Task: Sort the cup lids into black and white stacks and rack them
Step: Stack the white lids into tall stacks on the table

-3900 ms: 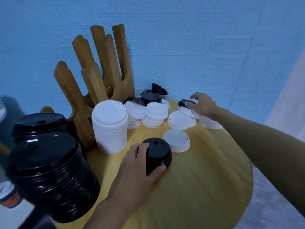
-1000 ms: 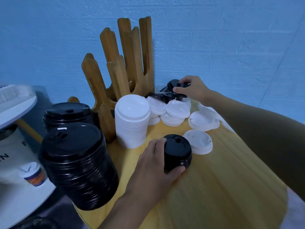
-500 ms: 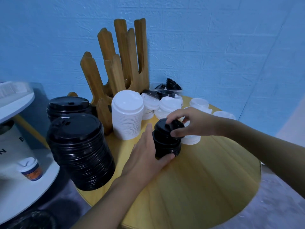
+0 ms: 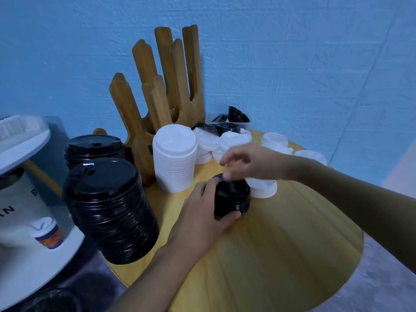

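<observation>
My left hand (image 4: 202, 212) grips the side of a short stack of black lids (image 4: 236, 197) on the round wooden table (image 4: 281, 248). Blurred and just above that stack's top, my right hand (image 4: 254, 162) has loosely curled fingers with nothing in them. A tall white lid stack (image 4: 174, 161) stands behind my left hand. Two large black lid stacks (image 4: 108, 208) (image 4: 94, 147) sit at the table's left edge. The wooden rack (image 4: 166, 86) rises at the back. Loose white lids (image 4: 229, 140) lie by the rack, and one white lid (image 4: 263, 189) lies beside the short black stack.
A clear container with loose black lids (image 4: 234, 120) sits against the blue wall. More white lids (image 4: 275, 139) (image 4: 311, 155) lie along the table's far right edge. A lower white table (image 4: 27, 140) on the left carries a small lidded cup (image 4: 48, 233).
My right hand carried a black lid from the back container to the short black stack, set it on top, and now lifts off it. My left hand stayed on the stack.
</observation>
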The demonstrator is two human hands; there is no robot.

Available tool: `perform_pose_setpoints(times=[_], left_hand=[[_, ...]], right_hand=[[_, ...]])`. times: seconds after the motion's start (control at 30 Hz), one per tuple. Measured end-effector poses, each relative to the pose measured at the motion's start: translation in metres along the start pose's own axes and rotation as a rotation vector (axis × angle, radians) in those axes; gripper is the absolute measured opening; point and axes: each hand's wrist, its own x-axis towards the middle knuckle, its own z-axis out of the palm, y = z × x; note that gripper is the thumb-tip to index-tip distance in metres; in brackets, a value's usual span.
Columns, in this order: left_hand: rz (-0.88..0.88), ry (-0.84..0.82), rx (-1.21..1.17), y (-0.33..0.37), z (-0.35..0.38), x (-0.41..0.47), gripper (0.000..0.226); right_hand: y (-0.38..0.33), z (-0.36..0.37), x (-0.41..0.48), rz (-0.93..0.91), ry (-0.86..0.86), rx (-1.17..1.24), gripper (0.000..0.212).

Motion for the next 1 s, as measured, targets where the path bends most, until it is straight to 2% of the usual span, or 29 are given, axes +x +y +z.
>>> perform_pose_setpoints(times=[0.1, 0.17, 0.27, 0.33, 0.4, 0.5, 0.67, 1.0], left_hand=[[0.0, 0.011, 0.01, -0.001, 0.001, 0.0, 0.073], [-0.006, 0.014, 0.011, -0.002, 0.002, -0.001, 0.075], [-0.006, 0.022, 0.012, -0.003, 0.004, 0.0, 0.076], [-0.003, 0.025, 0.014, -0.005, 0.004, 0.0, 0.076], [0.003, 0.028, 0.017, -0.007, 0.004, -0.001, 0.077], [0.006, 0.037, 0.023, -0.009, 0.006, 0.0, 0.078], [0.012, 0.038, 0.028, -0.01, 0.006, 0.0, 0.079], [0.007, 0.02, 0.037, -0.011, 0.006, 0.001, 0.078]], right_hand=[[0.001, -0.009, 0.033, -0.075, 0.351, 0.048, 0.023], [0.004, -0.012, 0.063, -0.064, 0.437, 0.008, 0.028], [0.009, -0.016, 0.103, 0.037, 0.477, -0.104, 0.042], [0.012, -0.018, 0.123, 0.089, 0.468, -0.2, 0.044], [0.016, -0.019, 0.135, 0.119, 0.455, -0.263, 0.041], [0.02, -0.02, 0.143, 0.116, 0.446, -0.294, 0.025], [0.02, -0.014, 0.146, 0.072, 0.49, -0.283, 0.014], [0.014, -0.021, 0.131, -0.196, 0.76, -0.252, 0.012]])
